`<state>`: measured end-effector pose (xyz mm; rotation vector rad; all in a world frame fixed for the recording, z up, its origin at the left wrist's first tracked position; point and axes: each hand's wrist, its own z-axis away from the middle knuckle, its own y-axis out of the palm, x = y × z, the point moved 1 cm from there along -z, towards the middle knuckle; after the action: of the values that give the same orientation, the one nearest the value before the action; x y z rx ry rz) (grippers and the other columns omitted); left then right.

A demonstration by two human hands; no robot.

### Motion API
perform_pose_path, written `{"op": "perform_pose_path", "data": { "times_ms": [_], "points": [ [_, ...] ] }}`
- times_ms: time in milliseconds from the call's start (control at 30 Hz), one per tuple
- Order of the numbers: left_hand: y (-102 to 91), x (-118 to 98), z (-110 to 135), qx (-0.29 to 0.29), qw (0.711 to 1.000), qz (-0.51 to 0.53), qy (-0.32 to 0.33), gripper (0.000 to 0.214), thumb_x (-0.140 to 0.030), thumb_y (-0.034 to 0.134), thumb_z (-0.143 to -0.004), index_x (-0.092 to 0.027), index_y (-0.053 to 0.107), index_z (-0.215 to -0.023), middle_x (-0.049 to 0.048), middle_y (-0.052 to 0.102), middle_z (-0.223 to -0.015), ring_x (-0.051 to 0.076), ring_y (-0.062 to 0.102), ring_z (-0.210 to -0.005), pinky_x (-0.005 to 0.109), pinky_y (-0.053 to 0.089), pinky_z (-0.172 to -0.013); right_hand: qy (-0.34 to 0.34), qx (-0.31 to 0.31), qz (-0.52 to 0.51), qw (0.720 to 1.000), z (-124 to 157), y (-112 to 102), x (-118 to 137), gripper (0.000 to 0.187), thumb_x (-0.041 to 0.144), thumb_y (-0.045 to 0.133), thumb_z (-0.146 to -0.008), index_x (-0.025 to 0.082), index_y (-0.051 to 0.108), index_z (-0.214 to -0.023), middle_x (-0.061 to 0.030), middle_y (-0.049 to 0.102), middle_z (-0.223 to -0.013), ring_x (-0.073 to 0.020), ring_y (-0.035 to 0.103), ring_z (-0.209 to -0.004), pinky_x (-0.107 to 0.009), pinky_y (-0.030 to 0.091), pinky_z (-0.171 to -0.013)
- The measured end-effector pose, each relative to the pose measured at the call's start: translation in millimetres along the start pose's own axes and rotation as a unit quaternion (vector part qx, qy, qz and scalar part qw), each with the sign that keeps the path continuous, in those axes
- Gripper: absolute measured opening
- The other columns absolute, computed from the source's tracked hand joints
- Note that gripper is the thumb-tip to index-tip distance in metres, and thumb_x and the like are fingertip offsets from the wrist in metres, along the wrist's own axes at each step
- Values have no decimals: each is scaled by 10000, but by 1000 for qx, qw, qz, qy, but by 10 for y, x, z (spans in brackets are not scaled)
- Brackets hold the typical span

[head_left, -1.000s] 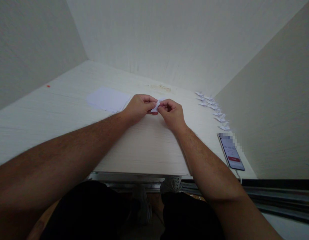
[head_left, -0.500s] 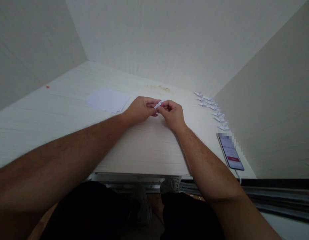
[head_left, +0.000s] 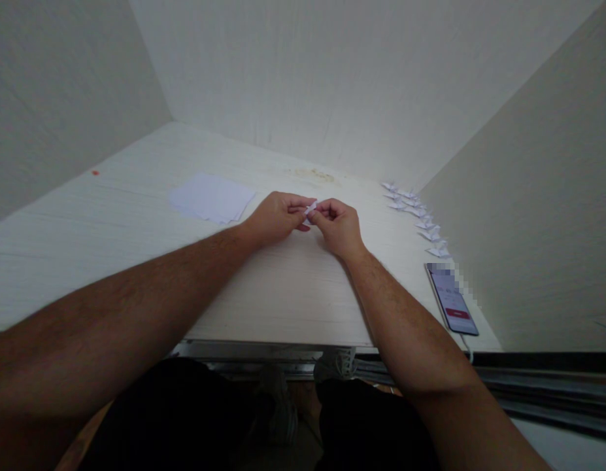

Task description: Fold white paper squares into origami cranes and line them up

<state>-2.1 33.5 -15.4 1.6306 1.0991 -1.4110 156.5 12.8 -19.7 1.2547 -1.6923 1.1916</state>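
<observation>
A small folded piece of white paper [head_left: 310, 209] is held between my two hands above the middle of the table. My left hand [head_left: 278, 218] grips its left side between thumb and fingers. From the right, my right hand [head_left: 338, 226] pinches the same paper with thumb and forefinger. Much of the paper is covered by the fingertips, so its exact shape cannot be made out. To the left of my left hand lies a stack of white paper sheets [head_left: 212, 196].
Several folded paper cranes [head_left: 416, 212] stand in rows along the right wall. Nearer me lies a phone [head_left: 452, 299] with a cable [head_left: 468, 347] at its lower end. A small orange bit [head_left: 95, 173] is at the far left. Walls enclose the white table [head_left: 278, 294].
Both hands stay in nearly the same place, still on the folded paper, which has tilted slightly between the fingertips. The whole view has shifted very slightly.
</observation>
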Motion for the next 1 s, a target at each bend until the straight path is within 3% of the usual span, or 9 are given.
{"op": "perform_pose_path", "data": {
  "times_ms": [233, 500, 1000],
  "points": [
    [5, -14, 3, -6, 1000, -5, 3, 376, -313, 830, -731, -147, 796, -1066, 90, 796, -985, 222, 761, -847, 423, 651, -836, 4, 1, -11, 1000, 7, -3, 25, 64, 229, 718, -774, 201, 660, -778, 17, 685, -710, -115, 599, -646, -274, 474, -647],
    [30, -31, 8, -18, 1000, 0, -2, 346, -239, 802, -733, -134, 798, -1063, 97, 790, -993, 246, 761, -892, 437, 652, -846, 10, -33, 57, 998, 7, 17, 28, 31, 187, 664, -762, 202, 638, -771, 36, 637, -677, -97, 530, -585, -251, 421, -588],
    [54, 29, -15, 17, 999, 41, 4, 342, -131, 749, -679, -171, 799, -1015, 77, 801, -999, 226, 757, -934, 415, 630, -866, 5, -58, 110, 992, -2, 4, -7, 102, 266, 619, -779, 212, 593, -697, 45, 589, -617, -112, 500, -571, -271, 378, -567]
  ]
}}
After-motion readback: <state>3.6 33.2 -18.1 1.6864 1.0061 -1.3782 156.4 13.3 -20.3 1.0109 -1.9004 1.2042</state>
